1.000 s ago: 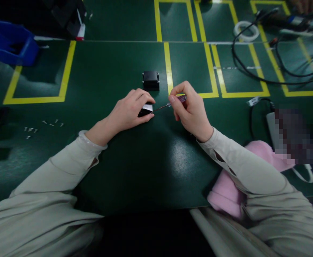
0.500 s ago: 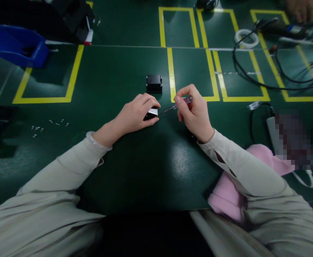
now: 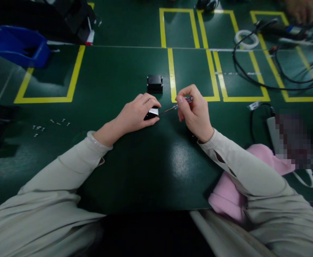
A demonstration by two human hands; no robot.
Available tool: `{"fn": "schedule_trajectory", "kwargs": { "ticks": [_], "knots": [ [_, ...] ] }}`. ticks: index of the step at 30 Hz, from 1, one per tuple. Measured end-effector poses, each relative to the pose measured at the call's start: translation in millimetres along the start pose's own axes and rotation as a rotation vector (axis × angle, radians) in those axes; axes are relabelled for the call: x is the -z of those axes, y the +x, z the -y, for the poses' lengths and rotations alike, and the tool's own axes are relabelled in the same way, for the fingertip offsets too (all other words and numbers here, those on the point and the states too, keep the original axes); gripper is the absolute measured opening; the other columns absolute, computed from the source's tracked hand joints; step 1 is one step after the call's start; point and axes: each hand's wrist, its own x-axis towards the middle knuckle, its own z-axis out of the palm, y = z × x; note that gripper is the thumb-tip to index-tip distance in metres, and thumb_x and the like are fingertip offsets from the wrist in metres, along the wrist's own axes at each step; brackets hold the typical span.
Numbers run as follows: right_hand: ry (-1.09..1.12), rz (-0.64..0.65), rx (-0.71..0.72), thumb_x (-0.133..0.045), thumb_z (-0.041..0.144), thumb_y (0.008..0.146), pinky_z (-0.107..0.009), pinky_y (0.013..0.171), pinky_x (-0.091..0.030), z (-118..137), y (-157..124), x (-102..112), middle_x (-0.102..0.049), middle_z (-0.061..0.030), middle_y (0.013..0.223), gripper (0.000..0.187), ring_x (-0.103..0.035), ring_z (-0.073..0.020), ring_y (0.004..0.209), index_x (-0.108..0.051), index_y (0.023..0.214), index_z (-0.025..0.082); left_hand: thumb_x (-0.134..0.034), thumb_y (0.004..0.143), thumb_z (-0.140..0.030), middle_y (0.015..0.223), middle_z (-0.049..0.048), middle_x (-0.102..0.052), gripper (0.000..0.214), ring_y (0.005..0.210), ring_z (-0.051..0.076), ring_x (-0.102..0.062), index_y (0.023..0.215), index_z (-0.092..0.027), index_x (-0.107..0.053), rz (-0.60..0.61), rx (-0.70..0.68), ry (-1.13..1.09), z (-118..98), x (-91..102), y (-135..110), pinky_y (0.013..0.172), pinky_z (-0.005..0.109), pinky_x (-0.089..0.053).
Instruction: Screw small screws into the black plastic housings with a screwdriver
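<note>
Obliquely, screwdriver (image 3: 175, 106) points left | right grip (image 3: 196, 113) pinches it | left grip (image 3: 136, 113) pinches block (image 3: 152, 112)

The tabletop (image 3: 113, 67) is showing a dark, glossy green, and yellow tape lines (image 3: 171, 75) are forming a pattern of rectangular outlines across it. A bin (image 3: 42, 53) is glowing deep blue, while a small block (image 3: 154, 82) is appearing plain black. The held piece (image 3: 152, 112) is pairing black with a bright whitish face; the screwdriver (image 3: 175, 106) is displaying a purplish, see-through handle. Loose screws (image 3: 38, 127) are gleaming silvery, a cloth (image 3: 224, 200) is standing out pale pink, and the sleeves (image 3: 70, 160) are looking plain grey-beige.
</note>
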Motion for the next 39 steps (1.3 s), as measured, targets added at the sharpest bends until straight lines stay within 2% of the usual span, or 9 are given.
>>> {"fn": "schedule_trajectory", "kwargs": {
  "ticks": [4,12,22,33,39],
  "knots": [
    [-0.024,-0.018,0.015,-0.048,0.054,0.101,-0.028,0.047,-0.038,-1.0,0.9,0.1,-0.048,0.0074,0.062,0.03,-0.044,-0.0074,0.046,-0.049,0.091,0.026,-0.061,0.093,-0.035,0.129,0.0122,-0.061,0.035,0.119,0.029,-0.057,0.124,-0.018,-0.055,0.002,-0.003,0.001,0.6,0.2,-0.2,0.097,0.044,-0.052],
    [0.035,-0.024,0.059,-0.047,0.04,0.103,-0.025,0.048,-0.037,-6.3,-0.2,-2.3,-0.053,0.0064,0.077,0.016,-0.045,-0.0033,0.047,-0.049,0.103,0.024,-0.062,0.093,-0.036,0.129,0.0117,-0.061,0.037,0.12,0.029,-0.057,0.124,-0.018,-0.055,0.002,-0.004,0.01,2.2,-1.5,0.2,0.098,0.044,-0.051],
    [0.002,-0.015,0.046,-0.054,0.034,0.102,-0.026,0.048,-0.033,-3.2,-0.2,-0.9,-0.043,0.0103,0.059,0.013,-0.043,-0.0049,0.043,-0.05,0.095,0.024,-0.061,0.092,-0.035,0.129,0.0117,-0.061,0.035,0.119,0.029,-0.058,0.122,-0.018,-0.056,-0.013,-0.001,-0.002,1.7,-1.8,0.0,0.095,0.043,-0.052],
    [0.008,-0.023,0.067,-0.052,0.033,0.102,-0.025,0.052,-0.035,-6.6,0.0,-1.5,-0.051,0.0055,0.076,0.011,-0.045,-0.0053,0.055,-0.051,0.096,0.024,-0.061,0.092,-0.035,0.128,0.0114,-0.061,0.035,0.118,0.029,-0.057,0.123,-0.018,-0.056,-0.013,-0.006,-0.012,1.6,-1.6,-0.4,0.094,0.043,-0.052],
    [0.009,-0.023,0.048,-0.052,0.038,0.102,-0.026,0.049,-0.036,-4.5,-0.7,-1.7,-0.049,0.0077,0.068,0.016,-0.045,-0.005,0.049,-0.051,0.095,0.024,-0.062,0.092,-0.034,0.129,0.0114,-0.061,0.035,0.118,0.028,-0.057,0.123,-0.019,-0.056,-0.015,0.0,-0.019,1.8,-1.7,-1.0,0.098,0.045,-0.051]
  ]
}}
